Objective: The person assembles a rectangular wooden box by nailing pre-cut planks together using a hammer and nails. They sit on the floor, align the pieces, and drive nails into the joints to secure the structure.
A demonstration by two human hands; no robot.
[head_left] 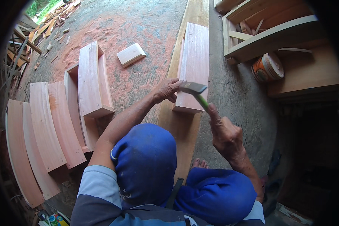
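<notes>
My right hand [226,136] grips a hammer [192,88] with a green handle and a dark metal head. The hammer head hovers over the near left edge of a long, pale pink wooden box [194,64], right by my left fingertips. Bent and drawn together, the fingers of my left hand [166,90] rest at that same edge. The hammer head covers part of the fingertips, so what they pinch, if anything, cannot be made out. Under the box runs a long wooden plank [182,132] on the floor, between my blue-clad knees.
Several similar wooden boxes [90,81] and boards [45,124] stand in a row at the left. A small wood block [131,55] lies on the sawdust-strewn floor. Wooden frames [271,37] and an orange-and-white bucket [268,67] are at the right. Wood scraps [51,28] are heaped far left.
</notes>
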